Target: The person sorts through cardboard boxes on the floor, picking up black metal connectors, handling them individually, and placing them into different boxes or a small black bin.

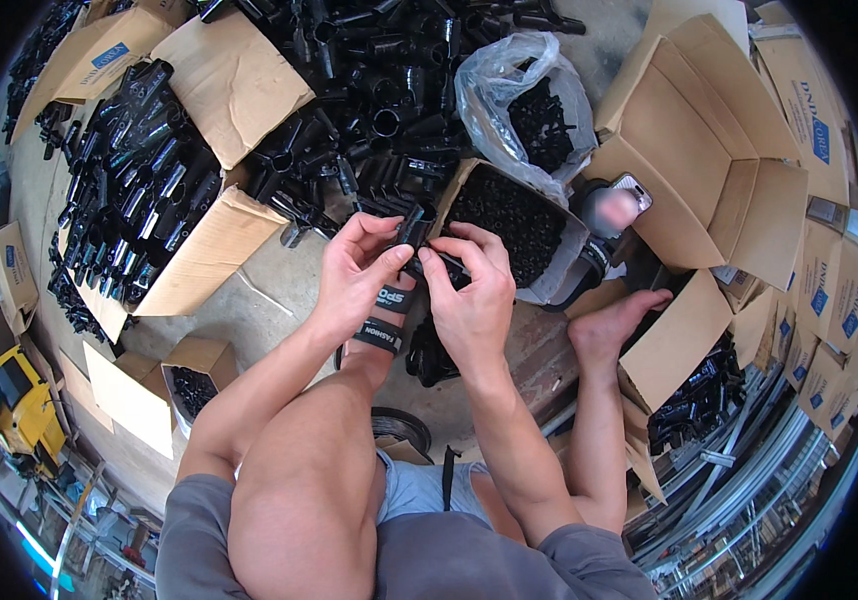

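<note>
Head view, looking down: the left hand (pixel 354 268) and the right hand (pixel 471 290) meet over the person's raised knee, both pinching one small black plastic fitting (pixel 412 232) between thumbs and fingertips, the left fingers curled round its far end and the right thumb pressing at its near side. The fitting sits in the air just in front of an open carton of small black parts (pixel 509 222), which lies right of the hands; beyond that carton, farther off, a clear plastic bag (pixel 529 100) holds more dark pieces. To the left, a torn cardboard box (pixel 199 255) spills long black connectors (pixel 134 170), and a loose heap of the same lies at the far middle. A phone (pixel 617 205) rests to the right by a large empty box (pixel 699 150), and a bare foot (pixel 614 325) props against the near cardboard. My judgement: the grip is fingertip-only, so a slip of the right thumb could drop the fitting into the heap below, where it would be hard to tell from the others.
</note>
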A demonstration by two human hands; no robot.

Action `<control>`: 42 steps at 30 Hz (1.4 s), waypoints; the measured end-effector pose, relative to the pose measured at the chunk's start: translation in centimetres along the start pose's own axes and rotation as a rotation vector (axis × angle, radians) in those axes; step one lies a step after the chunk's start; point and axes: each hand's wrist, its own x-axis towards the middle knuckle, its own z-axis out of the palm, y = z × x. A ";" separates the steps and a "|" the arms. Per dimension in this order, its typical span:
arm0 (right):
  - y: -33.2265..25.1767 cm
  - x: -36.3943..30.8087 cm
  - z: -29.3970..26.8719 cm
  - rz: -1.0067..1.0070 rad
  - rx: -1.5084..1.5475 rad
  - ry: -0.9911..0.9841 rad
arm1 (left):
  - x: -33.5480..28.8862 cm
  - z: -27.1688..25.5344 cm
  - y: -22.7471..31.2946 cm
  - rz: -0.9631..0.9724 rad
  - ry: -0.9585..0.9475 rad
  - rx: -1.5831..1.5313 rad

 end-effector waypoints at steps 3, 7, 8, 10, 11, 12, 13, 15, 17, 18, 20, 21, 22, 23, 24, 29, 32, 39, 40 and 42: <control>0.2 0.0 -0.1 -0.006 0.004 0.002 | 0.1 -0.1 -0.3 0.017 0.003 0.020; -0.3 0.2 -0.2 0.025 0.036 -0.009 | 0.0 -0.1 -0.1 0.019 0.009 0.035; -0.2 0.2 -0.1 0.028 0.038 -0.010 | 0.0 -0.1 -0.2 0.025 0.009 0.034; -0.1 0.2 -0.1 0.037 0.039 -0.013 | 0.1 -0.1 -0.3 0.030 0.007 0.034; -0.1 0.2 0.0 0.043 0.038 -0.015 | 0.1 -0.2 -0.3 0.027 0.005 0.034; -0.1 0.1 0.0 0.049 0.038 -0.017 | 0.1 -0.2 -0.3 0.025 0.003 0.034; -0.1 0.1 0.0 0.051 0.042 -0.020 | 0.1 -0.2 -0.3 0.022 0.005 0.025; -0.1 0.1 0.1 0.055 0.052 -0.027 | 0.1 -0.3 -0.4 0.017 0.009 0.008; 0.2 0.2 0.2 0.031 0.023 -0.028 | 0.1 -0.3 -0.5 0.029 0.018 0.027; 0.3 0.2 0.2 0.018 0.009 -0.028 | 0.1 -0.4 -0.6 0.035 0.023 0.037; 0.5 0.3 0.3 -0.034 -0.038 -0.025 | 0.2 -0.6 -1.0 0.053 0.019 0.040; 0.5 0.4 0.3 -0.060 -0.062 -0.023 | 0.2 -0.7 -1.0 0.062 0.018 0.042; 0.7 0.4 0.2 -0.071 -0.054 -0.036 | 0.2 -0.5 -0.9 0.046 0.017 0.028; 0.8 0.4 0.0 -0.082 -0.047 -0.050 | 0.1 -0.3 -0.5 0.029 0.017 0.015; 0.9 0.4 -0.1 -0.093 -0.039 -0.063 | 0.0 -0.2 -0.3 0.013 0.016 0.002; 0.8 0.6 -0.3 0.070 0.137 -0.121 | 0.1 -0.3 -0.4 0.025 0.001 0.030; 1.2 0.6 -0.1 0.111 0.243 -0.097 | 0.0 -0.2 -0.3 0.010 0.000 0.040; 1.3 0.1 0.9 0.020 0.106 -0.044 | 0.2 -0.2 -0.1 0.044 -0.007 0.046; 1.1 0.1 1.1 0.016 0.165 -0.023 | 0.2 -0.2 0.0 0.048 -0.007 0.033; 0.8 0.1 1.5 0.009 0.282 0.018 | 0.4 -0.4 -0.1 0.055 -0.007 0.007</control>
